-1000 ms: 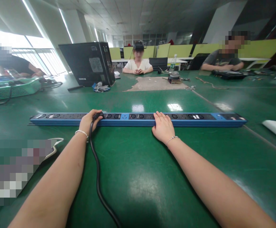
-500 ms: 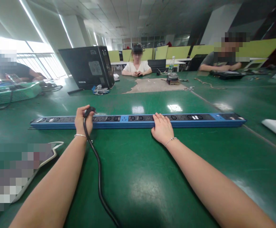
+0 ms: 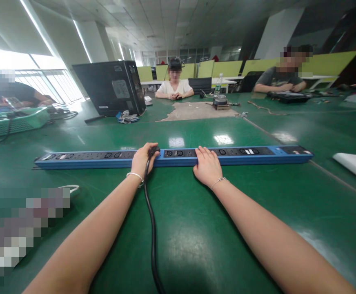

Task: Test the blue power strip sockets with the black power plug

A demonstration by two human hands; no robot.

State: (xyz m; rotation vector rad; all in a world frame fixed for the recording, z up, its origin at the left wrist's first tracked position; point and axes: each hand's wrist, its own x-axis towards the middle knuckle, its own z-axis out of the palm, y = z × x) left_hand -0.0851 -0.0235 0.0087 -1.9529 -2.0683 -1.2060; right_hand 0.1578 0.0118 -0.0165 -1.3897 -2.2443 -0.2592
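A long blue power strip with black sockets lies across the green table. My left hand is closed round a black plug at the strip, left of its middle. From the plug a black cable runs down toward the bottom of the view. The plug's front is hidden, so I cannot tell whether it sits in a socket. My right hand rests on the strip right of the middle, its fingers laid flat over the top face and the thumb at the near side.
A black computer case stands at the back left, with gloves beside it. A green basket is far left. A white object lies at the right. Three people sit around the table.
My left hand has moved right along the strip with the plug and cable, nearer to my right hand. The right hand stays on the strip. The view has shifted slightly.
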